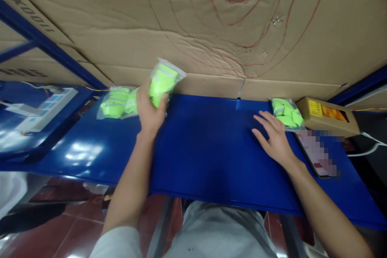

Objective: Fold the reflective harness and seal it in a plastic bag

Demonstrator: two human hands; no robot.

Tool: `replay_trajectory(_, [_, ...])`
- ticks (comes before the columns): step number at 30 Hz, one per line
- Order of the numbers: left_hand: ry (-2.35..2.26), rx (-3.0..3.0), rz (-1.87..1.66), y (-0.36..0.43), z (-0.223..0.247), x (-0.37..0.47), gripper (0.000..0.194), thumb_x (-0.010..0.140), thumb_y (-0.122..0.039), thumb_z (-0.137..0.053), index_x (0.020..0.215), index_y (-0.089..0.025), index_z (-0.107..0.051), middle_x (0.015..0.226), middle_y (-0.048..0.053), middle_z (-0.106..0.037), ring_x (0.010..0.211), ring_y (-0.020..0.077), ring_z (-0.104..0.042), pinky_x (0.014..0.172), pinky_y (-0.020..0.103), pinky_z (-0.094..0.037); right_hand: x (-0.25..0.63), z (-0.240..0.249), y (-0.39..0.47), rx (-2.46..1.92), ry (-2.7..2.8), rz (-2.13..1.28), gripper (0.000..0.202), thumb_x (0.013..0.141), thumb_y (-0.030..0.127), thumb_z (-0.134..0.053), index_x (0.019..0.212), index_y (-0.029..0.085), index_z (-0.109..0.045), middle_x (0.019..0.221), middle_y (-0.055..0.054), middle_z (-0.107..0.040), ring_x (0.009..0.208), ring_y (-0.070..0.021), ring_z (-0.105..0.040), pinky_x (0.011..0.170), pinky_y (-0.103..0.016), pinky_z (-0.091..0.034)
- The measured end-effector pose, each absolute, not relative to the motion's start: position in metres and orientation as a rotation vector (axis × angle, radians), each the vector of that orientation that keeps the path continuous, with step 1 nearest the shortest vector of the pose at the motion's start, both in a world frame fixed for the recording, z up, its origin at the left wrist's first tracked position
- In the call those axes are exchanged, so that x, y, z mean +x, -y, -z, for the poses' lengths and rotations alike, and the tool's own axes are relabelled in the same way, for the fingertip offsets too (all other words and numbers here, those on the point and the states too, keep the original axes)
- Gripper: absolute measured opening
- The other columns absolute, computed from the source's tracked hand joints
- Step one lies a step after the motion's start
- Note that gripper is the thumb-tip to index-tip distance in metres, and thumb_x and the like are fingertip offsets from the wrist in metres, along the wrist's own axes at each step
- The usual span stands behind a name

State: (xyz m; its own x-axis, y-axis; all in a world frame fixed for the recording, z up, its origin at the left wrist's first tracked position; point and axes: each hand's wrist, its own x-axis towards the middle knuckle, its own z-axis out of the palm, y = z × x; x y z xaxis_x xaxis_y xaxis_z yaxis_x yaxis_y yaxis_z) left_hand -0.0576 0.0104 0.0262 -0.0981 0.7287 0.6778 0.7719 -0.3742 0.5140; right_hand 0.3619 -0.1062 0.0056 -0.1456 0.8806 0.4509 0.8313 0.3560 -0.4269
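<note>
My left hand (151,111) grips a clear plastic bag (165,78) with folded neon-yellow fabric and pale grey strips inside. It holds this bag upright above the back of the blue table. Just left of that hand, similar bags of neon-yellow fabric (116,102) lie along the table's back edge, one partly hidden behind the hand. My right hand (273,137) hovers low over the right side of the table, fingers spread, holding nothing. Close behind it another bagged neon-yellow item (286,113) lies on the table.
A cardboard box (329,117) with a cut-out window stands at the right back, near a phone (316,153) lying flat. Behind the blue table (211,149) rises a cardboard wall (121,16) with red drawn lines. A white power strip (48,111) lies on the left.
</note>
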Motion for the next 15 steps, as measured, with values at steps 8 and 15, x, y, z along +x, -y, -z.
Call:
replay_trajectory(8, [0.725,-2.930,0.900,0.039,-0.010,0.033,0.067,0.100,-0.050,-0.059,0.159,-0.023,-0.042,0.159,0.020,-0.048,0.146,0.0362,-0.048,0.119,0.052,-0.037,0.330,-0.009,0.121,-1.227,1.312,-1.067,0.042,0.099,0.060,-0.060,0.117,0.025,-0.075,0.098,-0.007,-0.077,0.081,-0.0222,-0.071,0.073,-0.039,-0.060])
replay_trajectory(15, [0.782,-2.959,0.791,0.039,-0.004,0.035,0.065,0.100,-0.046,-0.060,0.159,-0.025,-0.044,0.158,0.019,-0.051,0.144,0.0363,-0.050,0.118,0.053,-0.037,0.335,-0.012,0.114,-1.337,1.205,-1.270,0.037,0.089,0.055,-0.077,0.105,0.022,-0.080,0.090,-0.007,-0.079,0.071,-0.0184,-0.069,0.061,-0.032,-0.056])
